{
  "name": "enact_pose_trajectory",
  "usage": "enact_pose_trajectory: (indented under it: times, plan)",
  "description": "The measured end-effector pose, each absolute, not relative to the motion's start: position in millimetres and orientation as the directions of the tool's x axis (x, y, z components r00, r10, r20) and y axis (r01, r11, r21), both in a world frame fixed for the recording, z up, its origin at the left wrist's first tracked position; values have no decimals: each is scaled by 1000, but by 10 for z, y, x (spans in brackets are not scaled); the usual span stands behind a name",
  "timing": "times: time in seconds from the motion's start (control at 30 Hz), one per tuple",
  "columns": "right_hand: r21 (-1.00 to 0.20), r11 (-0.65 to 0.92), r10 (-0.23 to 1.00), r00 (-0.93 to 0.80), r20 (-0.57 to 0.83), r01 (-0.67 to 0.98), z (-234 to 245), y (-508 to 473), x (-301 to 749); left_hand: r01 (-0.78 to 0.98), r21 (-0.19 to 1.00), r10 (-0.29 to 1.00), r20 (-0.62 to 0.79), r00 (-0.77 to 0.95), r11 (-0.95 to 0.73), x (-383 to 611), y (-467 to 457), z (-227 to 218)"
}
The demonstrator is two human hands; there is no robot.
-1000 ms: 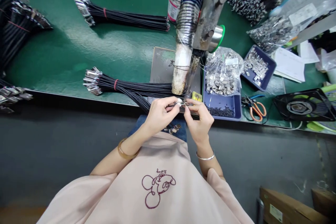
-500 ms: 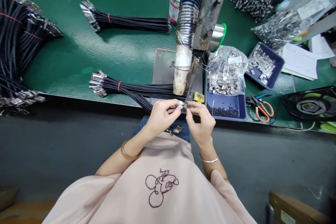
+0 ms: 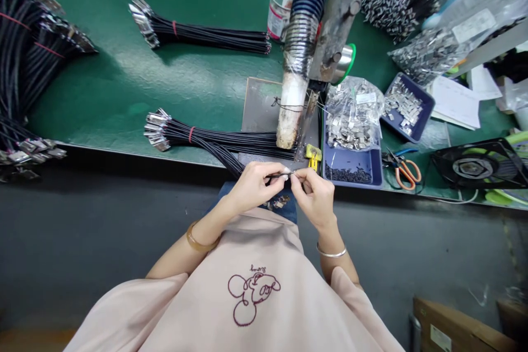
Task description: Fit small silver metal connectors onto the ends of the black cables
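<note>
Pinching a thin black cable between thumb and forefinger, the left grip is closed down to a narrow hold near the cable's end. The right grip meets it at that end, its thumb and forefinger brought together at the tip; whether it has hold of the cable itself or of some small part there is too small to tell. The cable lies between the two grips, just off the near edge of the tabletop.

Beyond and to the left of the left grip lies a banded bundle of black cables with metal ends, some of its strands bending down toward that grip. Farther beyond is a second bundle, well apart. Just beyond both grips, the pale end of a hose hangs over the bundle's right end. A yellow piece sits near the right grip, on its far side.

To the right of the right grip stands a blue tray with small black bits and a clear bag of metal parts. Farther right are orange-handled pliers, then a black fan. Below the grips, metal ends show at the lap.
</note>
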State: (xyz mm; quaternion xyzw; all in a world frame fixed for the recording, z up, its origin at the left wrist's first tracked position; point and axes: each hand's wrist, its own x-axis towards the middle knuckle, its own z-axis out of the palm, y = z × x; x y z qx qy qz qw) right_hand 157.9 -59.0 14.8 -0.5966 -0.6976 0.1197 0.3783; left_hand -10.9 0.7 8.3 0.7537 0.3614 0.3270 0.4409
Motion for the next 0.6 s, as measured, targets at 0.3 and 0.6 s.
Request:
enact_pose_trajectory:
  times: [0.3,0.6]
  plan:
    - [-342,-40,952,140,274,939,289,-196,2414,36,991,717,68,694,-130,-246,119,142]
    - [-346,-16,973,95,212,938,132,9,2471,-42,999,734,9,679,26,-166,202,93]
